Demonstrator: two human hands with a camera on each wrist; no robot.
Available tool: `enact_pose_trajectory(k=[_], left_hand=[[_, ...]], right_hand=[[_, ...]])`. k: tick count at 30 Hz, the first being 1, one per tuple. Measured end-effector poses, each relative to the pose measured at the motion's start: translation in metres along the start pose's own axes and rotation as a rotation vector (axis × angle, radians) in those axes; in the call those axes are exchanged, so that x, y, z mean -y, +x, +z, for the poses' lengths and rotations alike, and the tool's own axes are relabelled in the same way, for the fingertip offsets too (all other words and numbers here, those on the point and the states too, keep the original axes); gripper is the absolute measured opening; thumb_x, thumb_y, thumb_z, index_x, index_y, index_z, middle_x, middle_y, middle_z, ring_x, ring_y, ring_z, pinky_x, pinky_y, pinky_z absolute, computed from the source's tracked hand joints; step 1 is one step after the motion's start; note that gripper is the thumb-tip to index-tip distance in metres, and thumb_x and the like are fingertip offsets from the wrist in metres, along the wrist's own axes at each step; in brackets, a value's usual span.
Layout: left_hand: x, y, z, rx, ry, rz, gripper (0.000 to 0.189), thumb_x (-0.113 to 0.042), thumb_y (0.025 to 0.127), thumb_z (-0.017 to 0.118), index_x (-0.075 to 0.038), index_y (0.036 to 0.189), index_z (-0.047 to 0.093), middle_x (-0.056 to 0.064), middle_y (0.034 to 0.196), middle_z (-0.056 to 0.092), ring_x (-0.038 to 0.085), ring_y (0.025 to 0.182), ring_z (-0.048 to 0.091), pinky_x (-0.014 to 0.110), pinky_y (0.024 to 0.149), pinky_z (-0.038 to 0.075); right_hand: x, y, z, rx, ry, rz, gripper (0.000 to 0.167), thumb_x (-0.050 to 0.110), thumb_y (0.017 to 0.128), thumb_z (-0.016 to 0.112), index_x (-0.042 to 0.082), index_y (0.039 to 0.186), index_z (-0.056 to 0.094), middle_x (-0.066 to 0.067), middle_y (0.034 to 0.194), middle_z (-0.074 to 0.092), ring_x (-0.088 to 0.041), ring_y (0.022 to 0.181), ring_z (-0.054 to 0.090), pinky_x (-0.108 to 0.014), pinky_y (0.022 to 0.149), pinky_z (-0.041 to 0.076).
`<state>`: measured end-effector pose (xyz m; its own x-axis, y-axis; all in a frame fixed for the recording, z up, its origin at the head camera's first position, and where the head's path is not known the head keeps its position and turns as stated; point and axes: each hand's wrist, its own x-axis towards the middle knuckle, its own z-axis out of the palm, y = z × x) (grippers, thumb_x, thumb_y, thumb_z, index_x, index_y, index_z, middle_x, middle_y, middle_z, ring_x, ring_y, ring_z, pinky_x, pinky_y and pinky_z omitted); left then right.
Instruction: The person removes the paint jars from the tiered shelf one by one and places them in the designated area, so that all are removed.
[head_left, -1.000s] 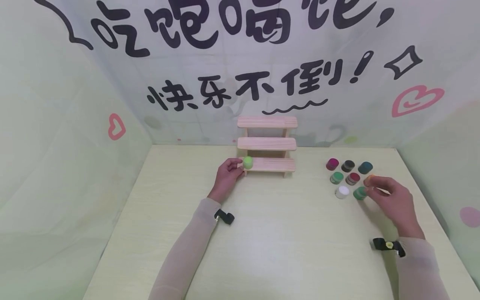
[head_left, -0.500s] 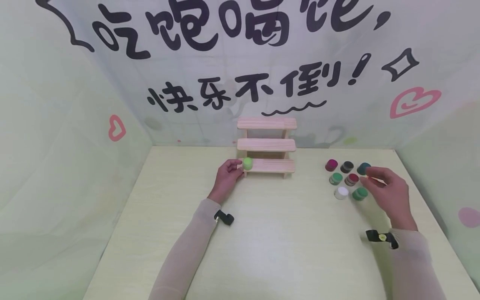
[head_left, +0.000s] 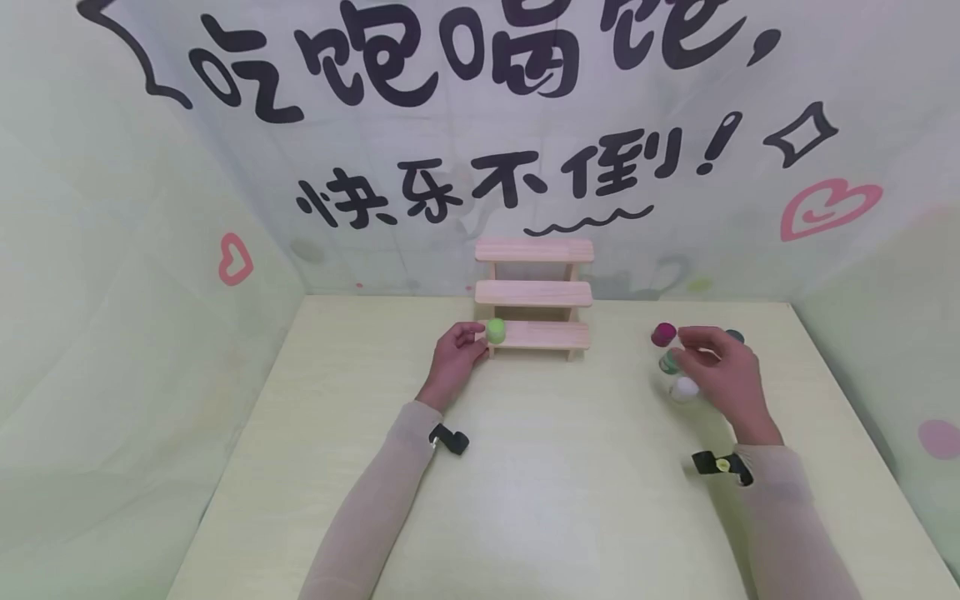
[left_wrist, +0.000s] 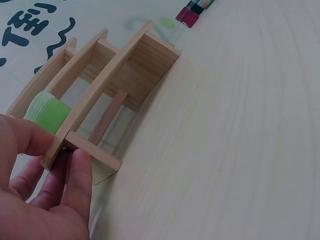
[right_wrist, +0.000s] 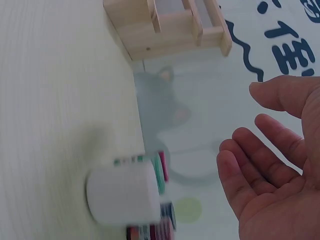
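Note:
My left hand (head_left: 453,358) grips the left end of the lowest step of a three-tier wooden stand (head_left: 534,293). In the left wrist view, some fingers curl under the board and another lies over its edge. A small light-green jar (left_wrist: 52,112) sits on that step, right beside the fingers. My right hand (head_left: 723,375) hovers over a group of small jars, its fingers loosely bent with nothing between them in the right wrist view. A white jar (right_wrist: 122,192), a green-lidded jar (head_left: 670,361) and a magenta-lidded jar (head_left: 663,334) show beside it; the hand hides others.
The stand is near the back of a pale wooden table (head_left: 525,500), against a cloth backdrop (head_left: 420,125) with large black writing. A teal lid (head_left: 734,337) peeks out behind the right hand. Cloth walls rise at both sides.
My right hand has moved left across the group of jars, from the right-hand ones to above the middle. My left hand, the stand and the light-green jar stay in place.

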<state>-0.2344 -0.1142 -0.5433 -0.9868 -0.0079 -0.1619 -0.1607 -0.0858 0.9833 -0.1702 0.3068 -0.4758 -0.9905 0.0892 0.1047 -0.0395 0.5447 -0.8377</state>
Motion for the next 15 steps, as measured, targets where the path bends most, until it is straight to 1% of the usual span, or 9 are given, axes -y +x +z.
enact_pose_trajectory(k=[3,5,8,10,11,13,15], left_hand=[[0.001,-0.002,0.000,-0.002,0.000,-0.003,0.028,0.000,0.095,0.072,-0.007,0.122,0.067,0.005,0.104,0.065,0.015,0.094,0.068,0.029,0.094,0.066],[0.001,-0.002,0.000,-0.004,0.004,-0.003,0.028,0.000,0.096,0.072,-0.008,0.122,0.067,0.005,0.104,0.066,0.015,0.094,0.068,0.028,0.093,0.066],[0.002,-0.003,0.000,-0.006,0.010,-0.001,0.028,-0.001,0.096,0.072,-0.008,0.122,0.067,0.005,0.105,0.066,0.015,0.094,0.068,0.028,0.093,0.066],[0.001,-0.003,0.000,-0.005,0.016,0.005,0.027,-0.002,0.096,0.072,-0.009,0.122,0.067,0.005,0.105,0.066,0.015,0.094,0.069,0.028,0.094,0.065],[0.001,-0.003,0.000,-0.006,0.017,0.006,0.028,-0.002,0.096,0.072,-0.009,0.122,0.067,0.006,0.104,0.065,0.015,0.095,0.069,0.028,0.094,0.065],[0.000,-0.003,0.001,-0.007,0.017,0.008,0.027,-0.002,0.096,0.072,-0.009,0.122,0.067,0.006,0.104,0.065,0.015,0.095,0.068,0.029,0.095,0.065],[0.000,-0.002,0.001,-0.005,0.015,0.011,0.027,-0.001,0.096,0.072,-0.008,0.122,0.067,0.006,0.103,0.064,0.015,0.094,0.068,0.030,0.096,0.065]], right_hand=[[0.007,0.002,0.015,0.020,-0.024,-0.035,0.045,0.035,0.099,0.075,0.005,0.133,0.068,-0.009,0.128,0.072,0.011,0.099,0.064,0.000,0.084,0.052],[0.011,0.005,0.025,0.039,-0.020,-0.053,0.044,0.034,0.100,0.074,0.006,0.133,0.068,-0.018,0.132,0.070,0.003,0.104,0.066,0.000,0.085,0.051],[0.016,0.009,0.039,0.063,-0.023,-0.075,0.045,0.033,0.100,0.074,0.005,0.134,0.068,-0.019,0.133,0.069,-0.013,0.112,0.068,0.002,0.086,0.049],[0.020,0.013,0.047,0.082,-0.004,-0.079,0.045,0.032,0.100,0.075,0.004,0.134,0.067,-0.019,0.134,0.069,-0.025,0.118,0.066,0.002,0.088,0.049],[0.021,0.015,0.052,0.089,0.009,-0.088,0.045,0.031,0.099,0.075,0.003,0.134,0.067,-0.019,0.133,0.069,-0.030,0.120,0.066,0.002,0.089,0.049],[0.024,0.018,0.060,0.100,0.023,-0.102,0.045,0.029,0.099,0.076,0.002,0.133,0.067,-0.019,0.133,0.069,-0.033,0.122,0.065,-0.001,0.093,0.051],[0.027,0.022,0.067,0.102,0.028,-0.113,0.043,0.028,0.099,0.076,0.002,0.133,0.068,-0.018,0.132,0.070,-0.034,0.122,0.066,-0.006,0.096,0.054]])
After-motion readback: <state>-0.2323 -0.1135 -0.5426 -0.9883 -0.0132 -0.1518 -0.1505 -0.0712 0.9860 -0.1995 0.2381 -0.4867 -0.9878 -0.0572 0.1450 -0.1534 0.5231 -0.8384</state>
